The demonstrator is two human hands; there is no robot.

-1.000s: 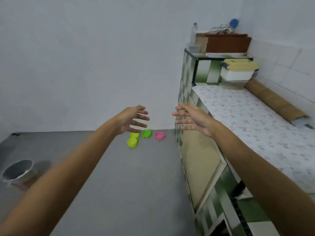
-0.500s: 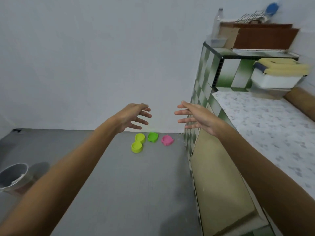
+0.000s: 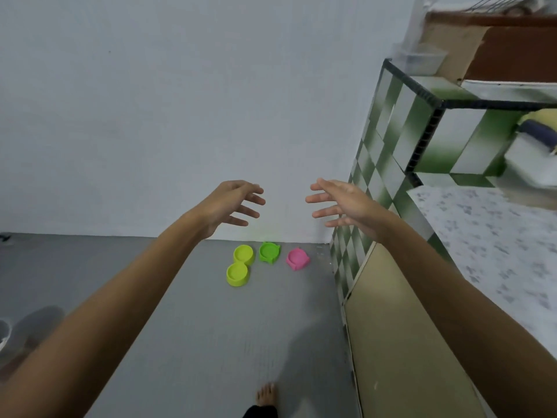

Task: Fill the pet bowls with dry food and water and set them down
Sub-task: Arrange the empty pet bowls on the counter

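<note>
Both arms reach forward with nothing in them: the left hand [image 3: 232, 206] and right hand [image 3: 343, 206] are held apart, fingers spread and loosely bent. On the grey floor [image 3: 180, 327] by the far wall sit three pet bowls, all seemingly empty (so filling appears not to have begun). A yellow double bowl [image 3: 240, 265] lies with its long axis running toward the wall. Just beside it sit a green bowl [image 3: 269, 251] and a pink bowl [image 3: 297, 258], near a checkered cabinet [image 3: 376, 182].
</note>
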